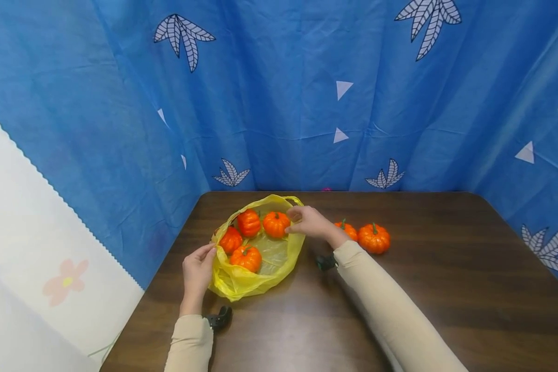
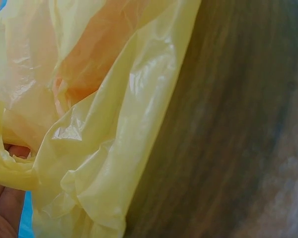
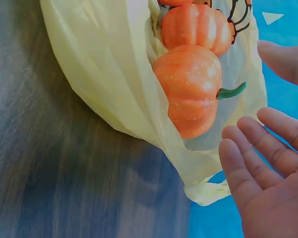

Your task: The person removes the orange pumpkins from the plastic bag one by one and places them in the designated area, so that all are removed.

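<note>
A yellow plastic bag (image 1: 256, 287) lies with its mouth spread wide at the table's left side. Several orange pumpkins sit inside it, one with a green stem (image 1: 245, 258) nearest the front. My left hand (image 1: 197, 272) pinches the bag's left rim near its handle loop (image 2: 14, 172). Over the right rim is my right hand (image 1: 312, 223), close beside another pumpkin (image 1: 276, 225) in the bag. In the right wrist view its fingers (image 3: 256, 171) are spread and relaxed, with nothing held, next to the bag's edge.
Two more pumpkins stand on the dark wooden table (image 1: 446, 289) beyond the right forearm; one (image 1: 374, 238) shows fully, the other (image 1: 347, 229) is partly behind the wrist. A blue patterned curtain (image 1: 297, 93) hangs behind, and a white cloth (image 1: 37, 248) borders the left.
</note>
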The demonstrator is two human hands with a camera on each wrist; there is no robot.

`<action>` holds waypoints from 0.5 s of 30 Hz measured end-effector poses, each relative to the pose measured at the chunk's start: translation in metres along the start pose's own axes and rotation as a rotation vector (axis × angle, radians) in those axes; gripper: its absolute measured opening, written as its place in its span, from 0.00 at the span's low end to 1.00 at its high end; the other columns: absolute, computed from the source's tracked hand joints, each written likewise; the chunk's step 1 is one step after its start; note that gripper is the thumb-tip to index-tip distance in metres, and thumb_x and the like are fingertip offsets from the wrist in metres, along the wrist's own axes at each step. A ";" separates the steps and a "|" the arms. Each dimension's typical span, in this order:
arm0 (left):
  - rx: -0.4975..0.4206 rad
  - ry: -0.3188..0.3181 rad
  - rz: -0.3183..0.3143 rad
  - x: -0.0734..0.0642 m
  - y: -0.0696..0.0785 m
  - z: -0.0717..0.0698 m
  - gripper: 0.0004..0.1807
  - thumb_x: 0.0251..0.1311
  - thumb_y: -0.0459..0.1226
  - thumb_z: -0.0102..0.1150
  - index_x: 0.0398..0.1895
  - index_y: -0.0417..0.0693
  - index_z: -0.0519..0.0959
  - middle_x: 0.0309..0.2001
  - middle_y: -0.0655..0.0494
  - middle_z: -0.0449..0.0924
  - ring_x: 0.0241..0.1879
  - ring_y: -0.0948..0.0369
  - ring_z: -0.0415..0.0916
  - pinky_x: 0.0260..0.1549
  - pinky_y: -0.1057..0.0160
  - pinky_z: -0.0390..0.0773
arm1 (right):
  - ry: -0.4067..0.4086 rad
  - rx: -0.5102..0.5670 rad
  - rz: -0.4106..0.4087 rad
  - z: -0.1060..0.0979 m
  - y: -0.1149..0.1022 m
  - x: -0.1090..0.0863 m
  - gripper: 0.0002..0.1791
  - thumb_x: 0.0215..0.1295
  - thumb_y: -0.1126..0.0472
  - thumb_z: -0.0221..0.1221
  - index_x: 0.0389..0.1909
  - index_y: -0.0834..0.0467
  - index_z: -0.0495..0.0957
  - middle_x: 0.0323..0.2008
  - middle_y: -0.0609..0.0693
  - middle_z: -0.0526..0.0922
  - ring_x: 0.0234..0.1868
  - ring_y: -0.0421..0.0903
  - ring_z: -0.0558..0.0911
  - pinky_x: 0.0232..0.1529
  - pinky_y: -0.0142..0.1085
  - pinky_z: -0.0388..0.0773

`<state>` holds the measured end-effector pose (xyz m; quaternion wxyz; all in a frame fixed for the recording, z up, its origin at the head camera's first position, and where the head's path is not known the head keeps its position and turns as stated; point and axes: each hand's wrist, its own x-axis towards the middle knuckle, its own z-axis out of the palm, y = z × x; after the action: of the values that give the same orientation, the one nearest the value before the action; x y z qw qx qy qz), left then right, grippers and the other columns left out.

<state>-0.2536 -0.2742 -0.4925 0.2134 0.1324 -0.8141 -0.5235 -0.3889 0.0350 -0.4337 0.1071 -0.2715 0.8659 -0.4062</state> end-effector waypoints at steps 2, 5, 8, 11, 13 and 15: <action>0.002 -0.002 -0.007 0.000 0.000 0.000 0.13 0.69 0.34 0.59 0.52 0.39 0.84 0.54 0.40 0.84 0.53 0.48 0.83 0.52 0.53 0.81 | 0.002 0.005 0.006 0.001 0.000 0.003 0.34 0.61 0.57 0.69 0.65 0.65 0.72 0.62 0.61 0.78 0.63 0.58 0.77 0.66 0.50 0.75; 0.003 -0.008 -0.024 0.000 0.000 -0.001 0.13 0.69 0.34 0.59 0.53 0.40 0.84 0.55 0.40 0.84 0.54 0.48 0.82 0.53 0.54 0.81 | -0.001 0.009 0.020 0.004 0.003 0.007 0.35 0.61 0.57 0.69 0.66 0.66 0.71 0.63 0.61 0.77 0.64 0.58 0.76 0.67 0.50 0.73; 0.005 -0.010 -0.031 0.000 0.000 -0.001 0.13 0.69 0.34 0.59 0.53 0.40 0.84 0.55 0.40 0.84 0.55 0.48 0.82 0.54 0.54 0.80 | -0.018 0.014 0.045 0.007 0.007 0.008 0.36 0.60 0.58 0.69 0.68 0.66 0.69 0.65 0.61 0.76 0.64 0.59 0.75 0.66 0.50 0.74; 0.009 -0.012 -0.024 -0.001 0.002 -0.001 0.13 0.69 0.34 0.59 0.53 0.39 0.84 0.54 0.40 0.84 0.55 0.47 0.82 0.54 0.53 0.80 | -0.031 0.016 0.068 0.010 0.011 0.009 0.38 0.60 0.57 0.70 0.69 0.65 0.67 0.67 0.62 0.74 0.64 0.59 0.76 0.66 0.50 0.75; 0.011 -0.014 -0.017 -0.002 0.004 -0.001 0.13 0.69 0.34 0.59 0.53 0.39 0.84 0.54 0.39 0.84 0.55 0.47 0.82 0.55 0.52 0.80 | -0.034 0.020 0.081 0.011 0.012 0.010 0.39 0.60 0.57 0.70 0.70 0.65 0.66 0.68 0.62 0.73 0.64 0.59 0.75 0.66 0.50 0.74; 0.013 -0.012 -0.013 -0.002 0.004 -0.002 0.13 0.69 0.34 0.58 0.53 0.39 0.84 0.54 0.39 0.84 0.55 0.47 0.82 0.55 0.52 0.80 | -0.036 0.021 0.085 0.012 0.013 0.012 0.40 0.60 0.57 0.70 0.70 0.65 0.65 0.68 0.62 0.72 0.64 0.59 0.75 0.67 0.50 0.73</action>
<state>-0.2510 -0.2729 -0.4883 0.2041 0.1359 -0.8179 -0.5205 -0.3991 0.0277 -0.4508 0.1426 -0.2408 0.8703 -0.4052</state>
